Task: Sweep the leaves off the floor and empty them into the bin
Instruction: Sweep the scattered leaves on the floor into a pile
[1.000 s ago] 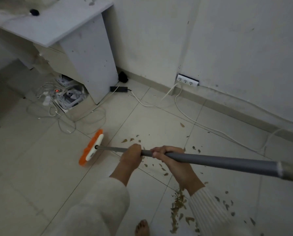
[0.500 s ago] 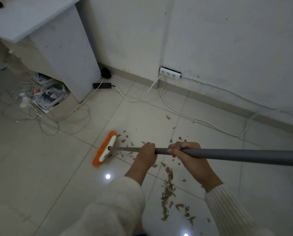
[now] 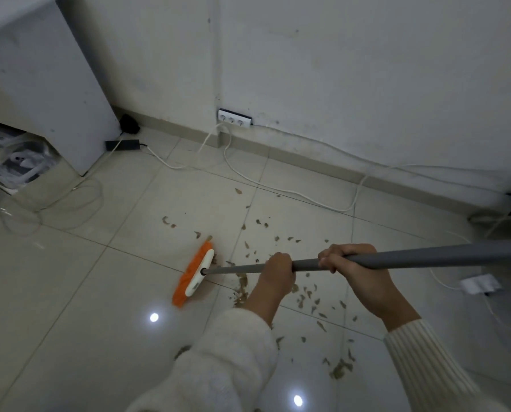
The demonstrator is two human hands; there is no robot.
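Observation:
A broom with an orange-bristled white head (image 3: 193,274) rests on the pale tiled floor, its grey handle (image 3: 426,257) running off to the right edge. My left hand (image 3: 278,273) grips the handle nearer the head. My right hand (image 3: 354,269) grips it further back. Small dry brown leaves (image 3: 307,295) lie scattered on the tiles around and below the handle, with a denser clump (image 3: 340,370) near my right sleeve. A few stray leaves (image 3: 168,220) lie beyond the broom head. No bin is in view.
A white desk panel (image 3: 49,84) stands at the left with a tangle of cables and a power strip (image 3: 13,165) beneath it. White cables (image 3: 278,190) trail from a wall socket (image 3: 235,118) along the skirting. A white adapter (image 3: 478,284) lies at right.
The broom head has been drawn back towards me and to the right across the tiles, pulling leaves along. The view has shifted right, so the desk sits further left.

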